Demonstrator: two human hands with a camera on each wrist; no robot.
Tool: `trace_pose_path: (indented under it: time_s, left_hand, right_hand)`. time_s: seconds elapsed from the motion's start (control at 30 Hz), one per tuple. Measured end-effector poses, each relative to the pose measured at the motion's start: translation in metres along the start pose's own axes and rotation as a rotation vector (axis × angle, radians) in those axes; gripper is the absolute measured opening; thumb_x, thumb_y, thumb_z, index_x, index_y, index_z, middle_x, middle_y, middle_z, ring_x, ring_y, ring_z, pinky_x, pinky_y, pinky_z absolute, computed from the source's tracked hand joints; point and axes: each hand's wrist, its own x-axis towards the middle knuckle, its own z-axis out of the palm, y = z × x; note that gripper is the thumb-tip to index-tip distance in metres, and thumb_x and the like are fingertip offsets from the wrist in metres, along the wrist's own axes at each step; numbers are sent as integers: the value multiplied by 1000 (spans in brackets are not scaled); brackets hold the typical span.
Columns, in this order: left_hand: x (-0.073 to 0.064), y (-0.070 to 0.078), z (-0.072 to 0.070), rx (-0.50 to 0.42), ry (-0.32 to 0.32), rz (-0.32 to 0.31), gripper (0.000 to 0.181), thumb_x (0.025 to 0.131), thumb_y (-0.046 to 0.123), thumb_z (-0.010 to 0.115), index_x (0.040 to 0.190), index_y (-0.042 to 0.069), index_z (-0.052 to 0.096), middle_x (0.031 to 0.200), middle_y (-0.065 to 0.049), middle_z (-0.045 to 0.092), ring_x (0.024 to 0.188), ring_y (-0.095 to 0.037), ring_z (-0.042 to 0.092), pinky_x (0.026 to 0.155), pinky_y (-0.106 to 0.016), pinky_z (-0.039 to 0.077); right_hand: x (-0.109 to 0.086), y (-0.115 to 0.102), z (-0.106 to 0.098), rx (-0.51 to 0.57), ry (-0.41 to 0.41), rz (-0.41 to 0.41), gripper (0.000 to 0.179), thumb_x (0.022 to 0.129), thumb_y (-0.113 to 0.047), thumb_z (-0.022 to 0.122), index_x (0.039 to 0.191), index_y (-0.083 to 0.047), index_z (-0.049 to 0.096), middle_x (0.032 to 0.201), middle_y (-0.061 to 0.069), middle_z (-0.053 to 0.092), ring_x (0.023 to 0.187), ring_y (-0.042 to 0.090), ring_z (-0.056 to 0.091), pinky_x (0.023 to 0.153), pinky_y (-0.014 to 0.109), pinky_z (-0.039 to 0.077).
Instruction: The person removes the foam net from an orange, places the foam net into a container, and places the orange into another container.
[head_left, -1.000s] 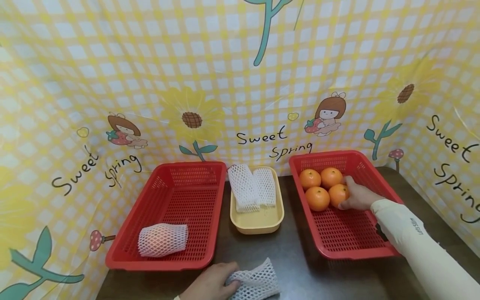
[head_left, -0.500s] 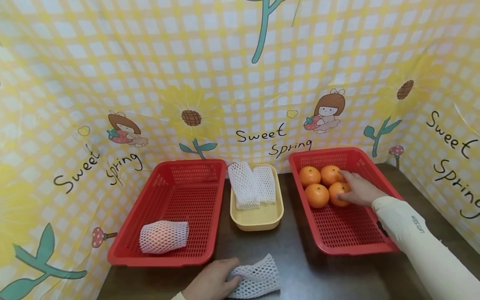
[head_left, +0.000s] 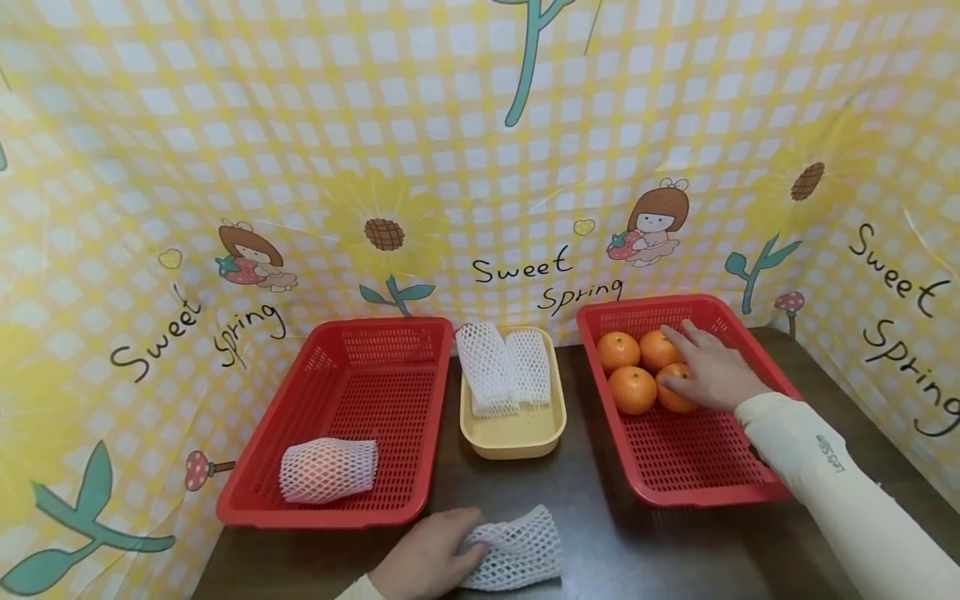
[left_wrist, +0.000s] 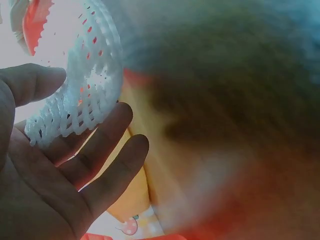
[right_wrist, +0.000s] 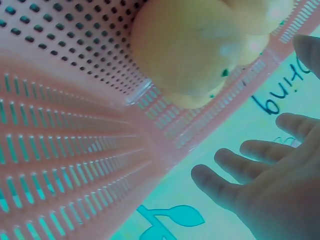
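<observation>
My left hand (head_left: 433,552) pinches a white foam fruit net (head_left: 519,550) between thumb and fingers at the front of the table. In the left wrist view the net (left_wrist: 87,95) appears hollow, its end spread wide near the thumb. Over the right red basket (head_left: 712,496), my right hand (head_left: 716,367) hovers with straight, spread fingers above several oranges (head_left: 632,390) grouped at the basket's left. It partly covers the nearest orange (head_left: 672,396). The right wrist view shows the fingers (right_wrist: 232,167) apart from the oranges (right_wrist: 187,47).
A left red basket (head_left: 322,518) holds one orange-coloured round fruit wrapped in a foam net (head_left: 327,471). Between the baskets stands a small yellow tray (head_left: 513,448) with foam nets (head_left: 487,371) in it. A checked cloth (head_left: 480,167) hangs behind the dark table (head_left: 585,542).
My right hand has come off the side of the nearest orange and risen slightly, its fingers spreading above the fruit. The left hand keeps hold of the foam net, nearly still.
</observation>
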Motion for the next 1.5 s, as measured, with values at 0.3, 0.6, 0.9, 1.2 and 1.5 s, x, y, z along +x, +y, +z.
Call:
trace_pose_path:
  time_s: [0.3, 0.6, 0.9, 1.2, 1.5]
  left_hand:
    - [4, 15, -8, -5, 44, 64, 9, 97, 33, 66, 98, 25, 62, 84, 17, 53, 74, -3, 51, 68, -25, 45]
    - [8, 26, -15, 53, 153, 153, 7, 98, 31, 65, 96, 25, 62, 85, 18, 54, 75, -2, 52, 69, -26, 47]
    - [13, 45, -44, 132, 210, 192, 11, 99, 32, 63, 96, 21, 62, 85, 15, 57, 74, -3, 53, 67, -28, 47]
    - [32, 61, -88, 114, 286, 172, 17, 100, 31, 64, 86, 22, 59, 72, 12, 52, 66, -7, 49, 60, -28, 45]
    - [87, 56, -120, -45, 425, -7, 33, 102, 35, 61, 77, 15, 51, 65, 2, 42, 60, -13, 44, 59, -32, 42]
  right_hand:
    - [-8, -25, -7, 18, 56, -45, 79, 95, -38, 69, 156, -4, 33, 158, 33, 21, 139, 55, 26, 101, 75, 26]
    - [-16, -46, -9, 63, 31, -55, 73, 95, -41, 68, 152, -4, 41, 159, 30, 24, 136, 55, 34, 101, 71, 33]
    - [-23, -59, -14, 34, 33, -72, 75, 91, -42, 73, 150, -5, 45, 157, 29, 29, 135, 54, 38, 102, 68, 33]
    - [-26, -64, -18, 46, 15, -85, 74, 90, -47, 72, 149, -8, 48, 153, 27, 37, 132, 51, 43, 99, 68, 38]
    - [-27, -63, -18, 86, 26, -122, 71, 91, -42, 72, 148, -7, 49, 151, 25, 41, 131, 46, 46, 98, 66, 40]
